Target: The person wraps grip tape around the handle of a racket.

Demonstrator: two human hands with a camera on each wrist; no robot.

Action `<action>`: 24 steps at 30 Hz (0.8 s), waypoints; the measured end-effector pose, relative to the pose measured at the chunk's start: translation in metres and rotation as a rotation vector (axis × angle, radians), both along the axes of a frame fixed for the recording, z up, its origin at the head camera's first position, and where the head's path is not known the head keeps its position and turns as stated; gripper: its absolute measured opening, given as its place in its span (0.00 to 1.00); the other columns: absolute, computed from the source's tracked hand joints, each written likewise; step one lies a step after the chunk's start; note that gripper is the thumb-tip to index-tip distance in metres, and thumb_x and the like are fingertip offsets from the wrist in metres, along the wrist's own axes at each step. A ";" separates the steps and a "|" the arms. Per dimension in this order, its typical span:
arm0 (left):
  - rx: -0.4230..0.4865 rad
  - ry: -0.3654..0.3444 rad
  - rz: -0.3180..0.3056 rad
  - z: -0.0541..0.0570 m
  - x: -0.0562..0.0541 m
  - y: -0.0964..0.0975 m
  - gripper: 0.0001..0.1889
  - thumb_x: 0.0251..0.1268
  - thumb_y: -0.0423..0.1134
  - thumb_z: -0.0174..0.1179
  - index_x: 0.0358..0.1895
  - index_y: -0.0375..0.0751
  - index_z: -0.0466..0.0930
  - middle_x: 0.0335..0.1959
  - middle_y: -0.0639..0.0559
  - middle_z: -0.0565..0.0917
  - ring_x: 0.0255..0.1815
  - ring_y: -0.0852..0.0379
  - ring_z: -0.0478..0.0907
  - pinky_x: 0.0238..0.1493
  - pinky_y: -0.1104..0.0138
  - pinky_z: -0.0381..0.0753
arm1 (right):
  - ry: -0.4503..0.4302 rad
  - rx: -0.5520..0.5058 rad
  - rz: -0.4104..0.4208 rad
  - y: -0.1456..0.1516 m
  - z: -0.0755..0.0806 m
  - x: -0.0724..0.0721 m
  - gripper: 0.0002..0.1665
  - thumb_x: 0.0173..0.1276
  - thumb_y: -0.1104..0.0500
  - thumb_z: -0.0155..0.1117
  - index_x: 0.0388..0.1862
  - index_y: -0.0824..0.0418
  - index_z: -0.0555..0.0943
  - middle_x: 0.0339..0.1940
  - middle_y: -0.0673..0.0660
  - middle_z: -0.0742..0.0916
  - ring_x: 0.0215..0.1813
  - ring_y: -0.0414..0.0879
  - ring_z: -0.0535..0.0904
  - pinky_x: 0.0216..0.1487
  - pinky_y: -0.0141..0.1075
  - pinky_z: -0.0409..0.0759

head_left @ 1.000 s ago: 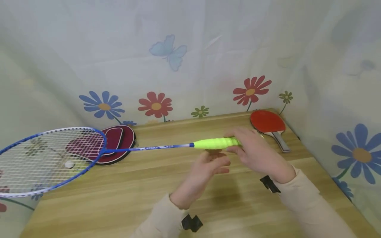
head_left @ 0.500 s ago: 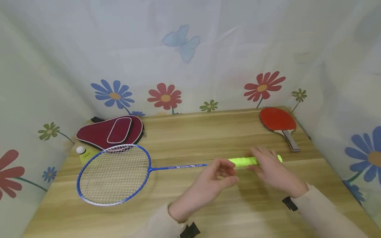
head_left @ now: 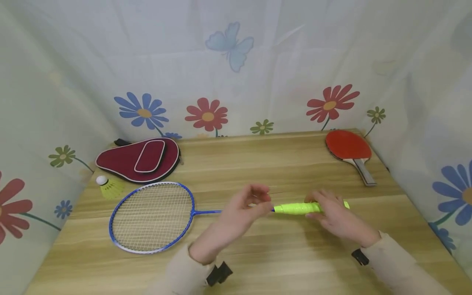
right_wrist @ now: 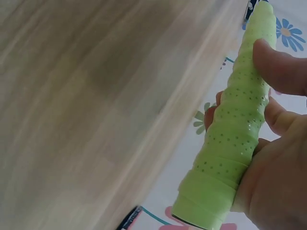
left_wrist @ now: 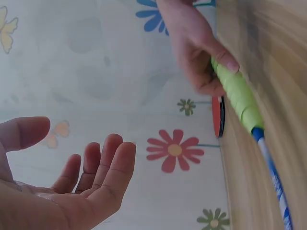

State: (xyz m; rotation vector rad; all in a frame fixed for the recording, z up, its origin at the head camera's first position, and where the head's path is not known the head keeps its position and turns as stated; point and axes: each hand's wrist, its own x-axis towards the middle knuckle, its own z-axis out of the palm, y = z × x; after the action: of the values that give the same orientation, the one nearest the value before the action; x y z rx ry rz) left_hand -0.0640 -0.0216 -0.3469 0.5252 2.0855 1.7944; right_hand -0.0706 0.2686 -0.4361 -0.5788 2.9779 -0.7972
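A blue and white badminton racket (head_left: 151,217) lies across the front of the table, its head to the left. In the head view my right hand (head_left: 337,215) grips its yellow-green handle (head_left: 295,208). The right wrist view shows the thumb on one side of the wrapped handle (right_wrist: 230,129) and the fingers round the other. My left hand (head_left: 239,211) hovers by the shaft and hides part of it in the head view. Its fingers are loosely bent and hold nothing; in the left wrist view this hand (left_wrist: 91,187) is apart from the shaft (left_wrist: 274,177).
A dark red paddle case (head_left: 121,160) lies at the back left of the wooden table (head_left: 236,164). In front of it is a yellow shuttlecock (head_left: 111,188). A red table tennis paddle (head_left: 348,145) lies at the back right. Flowered cloth (head_left: 280,82) hangs round the table.
The racket has come down from above the table and moved right, with my right hand on its handle. My left hand has shifted left, from under the handle to the shaft.
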 end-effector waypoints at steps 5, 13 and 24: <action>0.012 0.046 0.146 0.015 -0.012 -0.034 0.17 0.69 0.36 0.58 0.58 0.38 0.70 0.49 0.45 0.78 0.52 0.52 0.76 0.54 0.61 0.78 | -0.024 -0.006 0.012 0.002 -0.007 0.001 0.18 0.61 0.58 0.72 0.48 0.56 0.77 0.47 0.50 0.82 0.53 0.53 0.75 0.55 0.63 0.67; 0.050 0.058 0.274 0.022 -0.020 -0.083 0.18 0.71 0.33 0.56 0.60 0.34 0.67 0.50 0.41 0.75 0.49 0.50 0.77 0.54 0.62 0.81 | 0.009 0.084 -0.015 -0.003 -0.011 0.001 0.20 0.59 0.58 0.74 0.50 0.56 0.81 0.49 0.54 0.83 0.55 0.58 0.74 0.53 0.63 0.65; -0.059 0.086 0.329 0.013 -0.024 -0.115 0.16 0.73 0.34 0.54 0.59 0.32 0.67 0.49 0.43 0.77 0.47 0.55 0.78 0.50 0.69 0.80 | -0.006 0.100 -0.046 -0.002 -0.004 -0.007 0.25 0.60 0.55 0.73 0.56 0.59 0.80 0.53 0.60 0.81 0.59 0.64 0.72 0.56 0.69 0.63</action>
State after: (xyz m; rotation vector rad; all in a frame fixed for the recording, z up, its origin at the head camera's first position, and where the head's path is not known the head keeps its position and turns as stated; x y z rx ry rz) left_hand -0.0878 -0.1366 -0.3342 0.2575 2.3902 1.9037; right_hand -0.0774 0.2666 -0.4397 -0.5050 3.0141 -0.6466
